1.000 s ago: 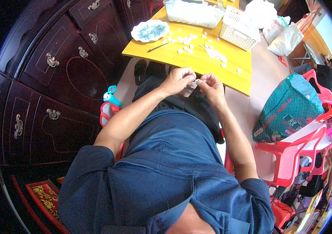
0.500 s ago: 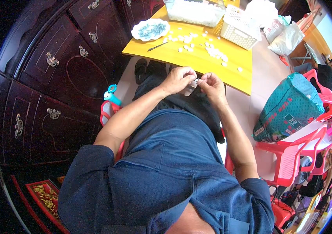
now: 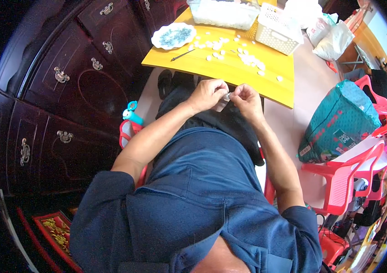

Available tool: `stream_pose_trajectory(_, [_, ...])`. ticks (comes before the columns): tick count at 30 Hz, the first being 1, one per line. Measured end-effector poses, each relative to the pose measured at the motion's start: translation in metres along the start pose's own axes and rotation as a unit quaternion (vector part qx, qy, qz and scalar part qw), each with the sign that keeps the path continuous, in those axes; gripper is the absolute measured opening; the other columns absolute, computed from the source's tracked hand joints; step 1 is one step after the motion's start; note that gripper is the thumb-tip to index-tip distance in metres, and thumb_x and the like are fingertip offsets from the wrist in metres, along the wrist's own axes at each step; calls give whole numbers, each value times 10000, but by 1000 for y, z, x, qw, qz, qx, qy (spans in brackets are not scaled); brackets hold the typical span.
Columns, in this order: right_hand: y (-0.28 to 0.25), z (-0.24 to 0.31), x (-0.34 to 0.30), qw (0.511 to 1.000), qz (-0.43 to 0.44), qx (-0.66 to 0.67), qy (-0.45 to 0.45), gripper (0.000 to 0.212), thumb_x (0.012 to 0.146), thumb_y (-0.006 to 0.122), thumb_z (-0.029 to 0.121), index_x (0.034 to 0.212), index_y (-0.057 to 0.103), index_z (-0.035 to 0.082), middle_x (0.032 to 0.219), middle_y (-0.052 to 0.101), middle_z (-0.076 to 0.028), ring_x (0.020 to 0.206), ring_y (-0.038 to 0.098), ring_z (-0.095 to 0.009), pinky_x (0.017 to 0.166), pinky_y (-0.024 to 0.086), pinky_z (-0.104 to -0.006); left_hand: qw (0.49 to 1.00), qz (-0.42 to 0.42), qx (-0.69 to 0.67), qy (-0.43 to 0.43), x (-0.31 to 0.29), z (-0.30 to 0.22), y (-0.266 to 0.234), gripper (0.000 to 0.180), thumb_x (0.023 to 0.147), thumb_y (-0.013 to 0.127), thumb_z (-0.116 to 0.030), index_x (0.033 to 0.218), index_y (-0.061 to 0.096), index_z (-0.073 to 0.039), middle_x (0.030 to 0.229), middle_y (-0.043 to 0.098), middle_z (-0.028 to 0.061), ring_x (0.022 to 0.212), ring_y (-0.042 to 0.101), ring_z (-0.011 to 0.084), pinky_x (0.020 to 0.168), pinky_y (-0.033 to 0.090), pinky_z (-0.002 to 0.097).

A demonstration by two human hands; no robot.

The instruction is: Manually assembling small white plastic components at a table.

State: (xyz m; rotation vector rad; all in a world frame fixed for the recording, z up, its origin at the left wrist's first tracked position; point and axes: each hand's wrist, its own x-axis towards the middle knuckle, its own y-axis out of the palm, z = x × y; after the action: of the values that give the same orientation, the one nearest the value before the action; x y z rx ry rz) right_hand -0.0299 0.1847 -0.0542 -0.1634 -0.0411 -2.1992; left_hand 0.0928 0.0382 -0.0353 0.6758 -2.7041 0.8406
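Note:
Just off the near edge of the yellow table (image 3: 273, 91), above my lap, my two hands meet fingertip to fingertip. My left hand (image 3: 208, 94) is closed in a pinch on a small white piece (image 3: 226, 97). From the other side my right hand (image 3: 247, 103) also pinches at this piece with thumb and forefinger. The fingers cover most of it, and its exact kind is too small to make out. Loose round white pieces (image 3: 249, 60) lie scattered on the table beyond my hands. A thin dark pen-like tool (image 3: 183, 55) rests near the left edge.
A scalloped white dish (image 3: 155, 42) holds small dark bits. Behind stand a clear bin (image 3: 223, 21) of white pieces and a white perforated basket (image 3: 270, 37). A teal bag (image 3: 334, 125) and red chairs (image 3: 339, 191) are at right; dark cabinets (image 3: 61, 113) at left, near a turquoise bottle (image 3: 132, 116).
My fingers have shifted very slightly around the small white piece. The whole view has moved a little; both hands keep their pinch.

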Motion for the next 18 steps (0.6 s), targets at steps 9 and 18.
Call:
stream_pose_trajectory(9, [2, -7, 0, 1000, -14, 1, 7, 176, 839, 702, -24, 798, 561, 72, 725, 591, 39, 651, 543, -38, 603, 467, -207, 1000, 5, 7, -7, 1, 1, 3, 144, 867, 606, -121, 885, 672, 6, 802, 704, 157, 749, 707, 267, 705, 551, 369])
stream_pose_trajectory(18, [12, -3, -2, 998, -46, -38, -34, 197, 850, 694, -20, 774, 535, 68, 743, 620, 10, 694, 586, -63, 644, 505, -228, 989, 24, -94, -112, 1, 8, 3, 167, 910, 625, -157, 933, 703, -11, 777, 686, 21, 672, 618, 83, 614, 513, 244])
